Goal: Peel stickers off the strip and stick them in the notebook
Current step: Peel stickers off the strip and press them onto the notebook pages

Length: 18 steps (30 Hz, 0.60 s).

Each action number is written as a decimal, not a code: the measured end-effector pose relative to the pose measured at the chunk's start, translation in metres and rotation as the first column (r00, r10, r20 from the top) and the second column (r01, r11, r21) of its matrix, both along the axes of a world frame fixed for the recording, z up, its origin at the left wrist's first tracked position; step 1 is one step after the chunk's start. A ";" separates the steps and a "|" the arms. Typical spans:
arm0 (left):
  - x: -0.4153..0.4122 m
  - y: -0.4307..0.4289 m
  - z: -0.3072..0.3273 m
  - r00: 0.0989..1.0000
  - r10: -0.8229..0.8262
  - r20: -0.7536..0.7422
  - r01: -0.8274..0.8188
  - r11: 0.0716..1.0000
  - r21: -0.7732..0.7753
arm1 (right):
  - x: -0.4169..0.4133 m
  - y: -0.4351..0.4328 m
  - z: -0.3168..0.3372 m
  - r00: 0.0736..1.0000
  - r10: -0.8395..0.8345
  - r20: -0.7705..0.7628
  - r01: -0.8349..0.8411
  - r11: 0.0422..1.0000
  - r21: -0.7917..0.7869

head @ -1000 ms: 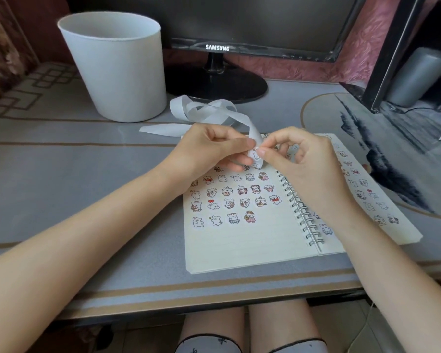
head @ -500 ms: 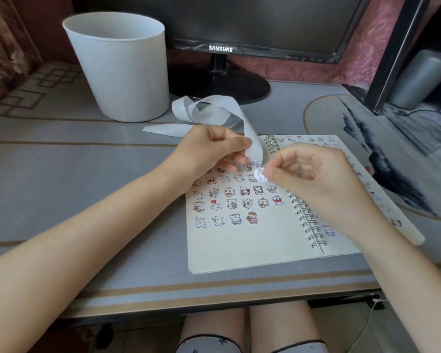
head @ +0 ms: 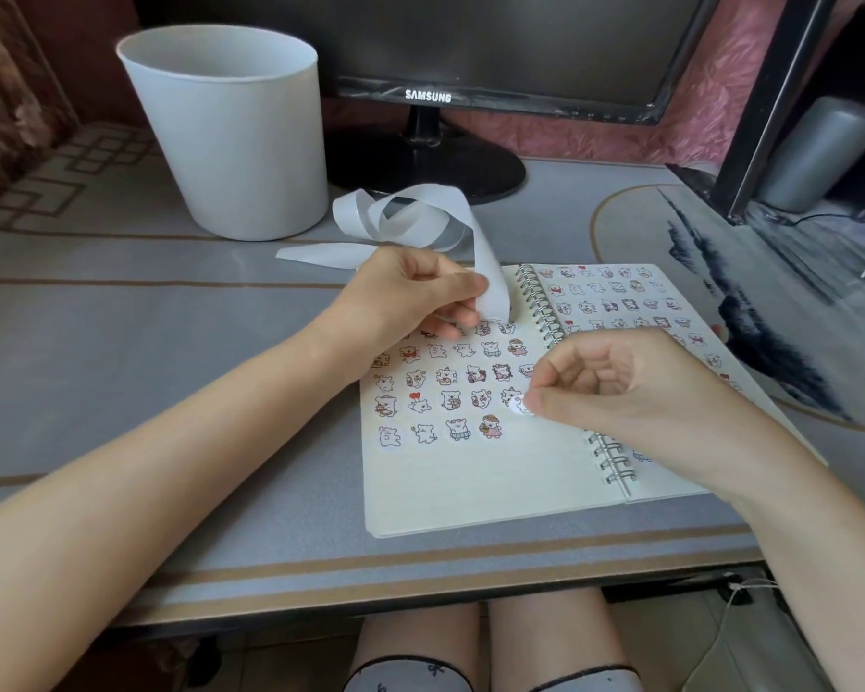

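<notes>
White plastic bin [head: 231, 142] stands far left on the tabletop [head: 146, 352], mouth up and near the work; probably there to take spent backing.

Right of it, the strip [head: 420, 204] lies in loose coils, and its free end rises to the left hand [head: 410, 292]. That hand pinches the end between thumb and curled fingers, just above the top of the notebook [head: 470, 486]. Held up so, I judge, to present the next sticker to the other hand.

Notebook lies open and flat. Left page carries rows of small bear stickers; the bottom row is only four long.

Sticker [head: 517, 406], round and white, is pinched at the thumb and forefinger tips of the right hand [head: 630, 387], by the free place after that short row. Whether it touches the paper: cannot tell. Remaining fingers are curled in and hold nothing else.

Right page looks largely filled.
</notes>
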<state>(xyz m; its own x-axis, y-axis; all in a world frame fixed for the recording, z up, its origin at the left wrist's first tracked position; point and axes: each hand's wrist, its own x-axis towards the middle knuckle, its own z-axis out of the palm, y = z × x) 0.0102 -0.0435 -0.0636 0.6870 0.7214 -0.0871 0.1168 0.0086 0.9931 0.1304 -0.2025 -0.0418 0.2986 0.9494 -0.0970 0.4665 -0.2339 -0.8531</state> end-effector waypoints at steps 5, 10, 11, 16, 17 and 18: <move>0.000 0.000 0.000 1.000 0.001 -0.013 -0.001 1.000 0.003 | 0.001 -0.001 0.005 1.000 0.011 -0.028 -0.010 0.999 0.032; 0.000 -0.001 0.002 1.000 0.004 -0.026 -0.003 1.000 0.004 | 0.000 0.000 0.003 0.999 0.043 -0.025 -0.043 0.999 -0.024; 0.000 -0.001 0.002 1.000 0.004 -0.027 -0.004 1.000 0.005 | 0.000 0.001 0.002 0.999 0.042 -0.017 -0.043 0.999 -0.031; 0.000 -0.001 0.002 1.000 0.007 -0.029 -0.007 1.000 0.007 | -0.001 0.003 0.000 0.999 0.035 0.016 -0.034 0.998 -0.053; 0.000 -0.001 0.002 1.000 0.008 -0.029 -0.008 1.000 0.006 | -0.001 0.004 -0.001 0.999 0.034 0.022 -0.033 0.998 -0.056; 0.000 -0.001 0.002 1.000 0.008 -0.028 -0.008 1.000 0.007 | -0.001 0.004 -0.001 0.999 0.032 0.027 -0.031 0.998 -0.058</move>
<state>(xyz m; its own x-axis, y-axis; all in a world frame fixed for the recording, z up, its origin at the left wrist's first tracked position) 0.0101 -0.0444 -0.0621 0.6788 0.7273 -0.1019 0.1450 0.0032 0.9894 0.1293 -0.1989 -0.0426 0.2718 0.9515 -0.1440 0.4977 -0.2671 -0.8252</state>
